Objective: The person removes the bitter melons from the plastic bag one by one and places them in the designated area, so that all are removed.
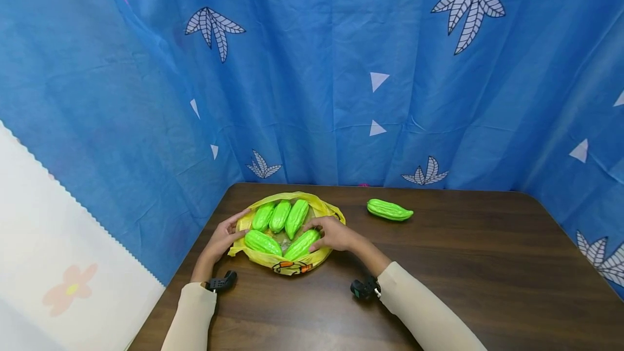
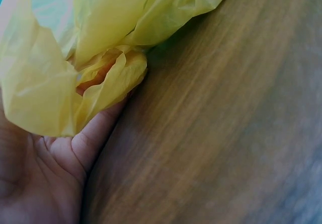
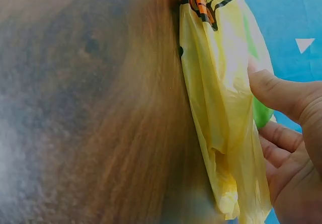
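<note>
A yellow plastic bag (image 1: 322,207) lies spread wide on the table, its rim folded into a ring. Inside are bright green, ridged bitter gourds: three side by side at the back, including a middle gourd (image 1: 280,216), and a front left gourd (image 1: 262,242). My right hand (image 1: 331,233) has its thumb and curled fingers around the upper end of the front right gourd (image 1: 299,246), which lies in the bag. At the bag's left side my left hand (image 1: 226,237) holds the rim; in the left wrist view yellow plastic (image 2: 108,83) hides most of its fingers.
Another bitter gourd (image 1: 389,209) lies alone on the dark wooden table (image 1: 463,264), right of the bag. A blue patterned curtain (image 1: 312,96) hangs behind the table's far edge. White cloth (image 1: 63,264) with a flower print is at the left.
</note>
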A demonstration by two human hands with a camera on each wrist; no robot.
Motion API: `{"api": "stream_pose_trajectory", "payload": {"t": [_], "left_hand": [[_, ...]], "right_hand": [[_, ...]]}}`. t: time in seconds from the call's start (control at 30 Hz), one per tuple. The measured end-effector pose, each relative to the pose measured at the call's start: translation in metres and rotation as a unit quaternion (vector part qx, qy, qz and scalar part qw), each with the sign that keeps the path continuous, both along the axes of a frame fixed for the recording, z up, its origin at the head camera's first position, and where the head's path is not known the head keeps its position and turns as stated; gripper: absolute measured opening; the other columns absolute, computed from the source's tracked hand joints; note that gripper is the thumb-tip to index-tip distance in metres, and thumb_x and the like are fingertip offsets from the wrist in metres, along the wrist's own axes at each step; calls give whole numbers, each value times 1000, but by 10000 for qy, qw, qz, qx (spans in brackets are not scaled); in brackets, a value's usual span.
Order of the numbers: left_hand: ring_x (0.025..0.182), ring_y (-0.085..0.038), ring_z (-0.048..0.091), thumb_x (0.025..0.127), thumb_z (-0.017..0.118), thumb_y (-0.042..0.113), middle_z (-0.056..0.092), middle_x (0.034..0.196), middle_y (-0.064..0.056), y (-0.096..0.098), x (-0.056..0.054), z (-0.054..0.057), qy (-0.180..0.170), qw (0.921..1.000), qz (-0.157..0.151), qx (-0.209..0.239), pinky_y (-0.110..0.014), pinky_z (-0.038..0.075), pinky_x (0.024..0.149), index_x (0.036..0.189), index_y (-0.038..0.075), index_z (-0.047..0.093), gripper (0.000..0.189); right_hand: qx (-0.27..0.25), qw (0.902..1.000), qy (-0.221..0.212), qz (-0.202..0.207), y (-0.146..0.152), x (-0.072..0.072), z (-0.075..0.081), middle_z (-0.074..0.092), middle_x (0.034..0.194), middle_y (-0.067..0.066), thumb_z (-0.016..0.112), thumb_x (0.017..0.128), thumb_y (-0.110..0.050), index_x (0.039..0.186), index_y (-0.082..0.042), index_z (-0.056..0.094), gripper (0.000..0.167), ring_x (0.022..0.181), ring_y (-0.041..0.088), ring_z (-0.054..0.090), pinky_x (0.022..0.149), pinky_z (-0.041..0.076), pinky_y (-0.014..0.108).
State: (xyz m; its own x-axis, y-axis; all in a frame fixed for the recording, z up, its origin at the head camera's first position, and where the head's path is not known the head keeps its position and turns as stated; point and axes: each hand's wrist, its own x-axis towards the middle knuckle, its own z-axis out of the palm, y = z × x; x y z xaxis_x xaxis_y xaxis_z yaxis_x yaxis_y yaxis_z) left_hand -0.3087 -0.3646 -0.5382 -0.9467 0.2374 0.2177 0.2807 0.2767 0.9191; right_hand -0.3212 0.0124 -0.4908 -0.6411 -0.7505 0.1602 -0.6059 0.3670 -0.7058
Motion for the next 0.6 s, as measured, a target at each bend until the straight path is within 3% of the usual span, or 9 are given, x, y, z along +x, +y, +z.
{"api": "stream_pose_trajectory", "payload": {"t": [0.17,0.27,0.43,0.6], "left_hand": [[122,0,52,98,65,3,32,160,-25,0,1,1,32,9999,-111,87,-19,52,84,154,0,40,61],[121,-1,54,98,66,3,32,160,-24,2,3,4,-11,9998,-135,139,-20,52,84,154,0,41,62],[128,-11,51,98,64,-2,32,160,-27,10,14,22,-136,9998,-85,76,-20,52,86,153,-6,39,61],[123,-7,54,98,63,-2,31,159,-29,13,18,30,-180,9998,-83,-3,-21,53,85,152,-8,38,61]], "right_hand": [[68,9999,104,-82,1,3,3,70,116,0,86,82,-17,121,-4,70,44,104,16,60,86,52,34],[14,9999,109,-120,2,6,4,70,116,0,87,81,-16,121,-5,71,45,106,16,60,87,52,35],[-197,9993,252,-199,7,11,6,70,116,-1,88,79,-18,121,-4,71,47,109,19,61,91,51,41],[-378,9968,601,-359,12,14,10,70,119,3,89,79,-19,121,-4,71,48,113,23,62,95,50,41]]}}
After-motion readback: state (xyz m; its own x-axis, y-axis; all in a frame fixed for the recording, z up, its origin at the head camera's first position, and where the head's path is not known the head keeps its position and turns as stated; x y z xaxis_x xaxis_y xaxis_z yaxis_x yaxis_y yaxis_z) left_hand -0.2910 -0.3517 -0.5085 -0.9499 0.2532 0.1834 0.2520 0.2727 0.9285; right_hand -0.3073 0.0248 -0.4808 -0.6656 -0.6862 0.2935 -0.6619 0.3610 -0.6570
